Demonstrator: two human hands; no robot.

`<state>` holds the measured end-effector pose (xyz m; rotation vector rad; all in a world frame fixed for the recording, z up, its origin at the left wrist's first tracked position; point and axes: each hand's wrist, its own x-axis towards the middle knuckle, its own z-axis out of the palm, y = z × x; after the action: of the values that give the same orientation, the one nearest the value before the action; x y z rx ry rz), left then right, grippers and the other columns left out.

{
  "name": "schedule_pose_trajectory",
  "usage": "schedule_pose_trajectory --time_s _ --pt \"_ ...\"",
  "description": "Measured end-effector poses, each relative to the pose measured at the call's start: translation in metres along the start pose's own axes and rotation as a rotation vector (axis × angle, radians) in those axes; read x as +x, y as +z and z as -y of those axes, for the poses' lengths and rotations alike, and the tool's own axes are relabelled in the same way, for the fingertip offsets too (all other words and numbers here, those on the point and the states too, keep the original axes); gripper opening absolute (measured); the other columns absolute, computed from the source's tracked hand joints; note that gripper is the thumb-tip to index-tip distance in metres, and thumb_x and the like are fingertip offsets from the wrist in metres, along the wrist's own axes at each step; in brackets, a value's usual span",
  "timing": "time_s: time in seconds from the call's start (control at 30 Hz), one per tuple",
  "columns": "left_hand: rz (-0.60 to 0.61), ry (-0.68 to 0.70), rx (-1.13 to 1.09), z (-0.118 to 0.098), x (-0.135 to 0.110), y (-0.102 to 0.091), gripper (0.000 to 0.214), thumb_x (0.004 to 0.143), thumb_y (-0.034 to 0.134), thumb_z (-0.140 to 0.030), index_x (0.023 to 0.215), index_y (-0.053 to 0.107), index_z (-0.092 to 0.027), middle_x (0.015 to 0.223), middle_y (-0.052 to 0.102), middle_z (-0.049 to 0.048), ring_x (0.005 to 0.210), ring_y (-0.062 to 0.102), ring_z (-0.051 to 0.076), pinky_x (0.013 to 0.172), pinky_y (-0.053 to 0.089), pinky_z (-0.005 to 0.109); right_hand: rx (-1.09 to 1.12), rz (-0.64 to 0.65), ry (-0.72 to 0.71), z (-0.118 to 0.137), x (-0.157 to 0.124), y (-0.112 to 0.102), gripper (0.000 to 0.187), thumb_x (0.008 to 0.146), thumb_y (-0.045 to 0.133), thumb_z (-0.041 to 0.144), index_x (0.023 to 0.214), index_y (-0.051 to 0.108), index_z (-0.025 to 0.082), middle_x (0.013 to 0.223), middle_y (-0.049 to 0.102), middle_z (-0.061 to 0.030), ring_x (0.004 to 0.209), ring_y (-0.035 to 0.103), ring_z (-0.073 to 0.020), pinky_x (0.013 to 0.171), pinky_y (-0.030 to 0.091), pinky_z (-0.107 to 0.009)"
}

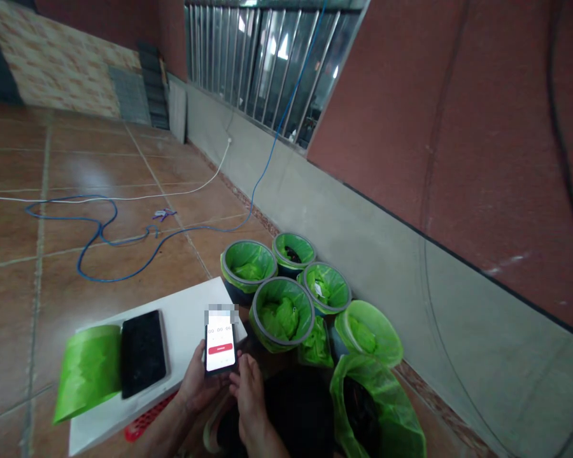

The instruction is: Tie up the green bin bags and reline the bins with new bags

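My left hand (199,380) is wrapped round a smartphone (220,340), held upright with its lit screen toward me. A timer and a red button show on the screen; its top part is blurred out. My right hand (252,387) is just beside the phone's lower right corner, fingers loosely bent and apart, gripping nothing that I can see. Beneath the phone is a white tabletop (181,304). On its left part lie a black tablet (144,353) and a roll of green plastic bags (90,366).
Several bins with green liners, such as a grey-rimmed bin (282,315), stand right of the table along the wall (286,191). A large green bag (391,407) is nearest on the right. A blue cable (124,278) and a white cable (172,193) cross the tiled floor. A red basket (146,420) shows below the table.
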<state>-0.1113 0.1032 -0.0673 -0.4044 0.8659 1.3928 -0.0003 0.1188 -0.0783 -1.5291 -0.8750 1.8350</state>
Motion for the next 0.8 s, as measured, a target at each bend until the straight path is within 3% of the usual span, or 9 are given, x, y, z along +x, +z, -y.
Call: schedule_pose_trajectory --time_s 0.2,0.43,0.57,0.7,0.8 --pt "-0.023 0.002 0.002 0.003 0.005 -0.004 0.056 0.094 0.047 -0.047 0.13 0.059 -0.006 0.085 0.076 0.0167 0.07 0.074 0.032 0.065 0.058 0.043 -0.104 -0.026 -0.114 -0.016 0.01 -0.004 0.071 0.08 0.052 0.078 0.122 0.062 0.022 0.134 0.064 -0.0155 0.113 0.066 -0.0313 0.089 0.052 -0.043" --pt "-0.052 0.047 -0.074 0.011 0.006 -0.013 0.056 0.097 0.042 -0.049 0.139 0.053 -0.014 0.089 0.076 0.0113 0.075 0.074 0.03 0.076 0.058 0.047 -0.093 -0.04 -0.091 -0.022 0.012 -0.004 0.073 0.079 0.054 0.078 0.125 0.06 0.022 0.138 0.06 -0.0157 0.117 0.064 -0.0309 0.092 0.051 -0.042" --pt "-0.021 0.062 -0.142 0.015 0.004 -0.02 0.059 0.096 0.045 -0.051 0.14 0.052 -0.012 0.101 0.076 0.0152 0.087 0.074 0.032 0.085 0.057 0.05 -0.06 -0.031 -0.059 -0.017 0.009 -0.004 0.078 0.075 0.058 0.078 0.127 0.059 0.02 0.139 0.059 -0.0159 0.118 0.063 -0.0308 0.094 0.051 -0.041" --pt "0.03 0.053 -0.175 0.02 -0.004 -0.035 0.061 0.094 0.048 -0.053 0.138 0.053 -0.011 0.114 0.073 0.0191 0.1 0.073 0.034 0.092 0.055 0.052 -0.07 0.006 -0.064 -0.013 0.011 -0.003 0.08 0.074 0.057 0.081 0.123 0.061 0.018 0.136 0.061 -0.0163 0.118 0.063 -0.0305 0.095 0.051 -0.041" --pt "0.018 0.0 -0.155 0.024 -0.013 -0.055 0.06 0.092 0.057 -0.042 0.142 0.05 -0.011 0.122 0.071 0.021 0.109 0.071 0.034 0.098 0.053 0.051 -0.063 -0.006 -0.101 -0.015 0.015 0.0 0.072 0.078 0.056 0.078 0.119 0.064 0.02 0.131 0.065 -0.0142 0.117 0.063 -0.0297 0.095 0.051 -0.041"
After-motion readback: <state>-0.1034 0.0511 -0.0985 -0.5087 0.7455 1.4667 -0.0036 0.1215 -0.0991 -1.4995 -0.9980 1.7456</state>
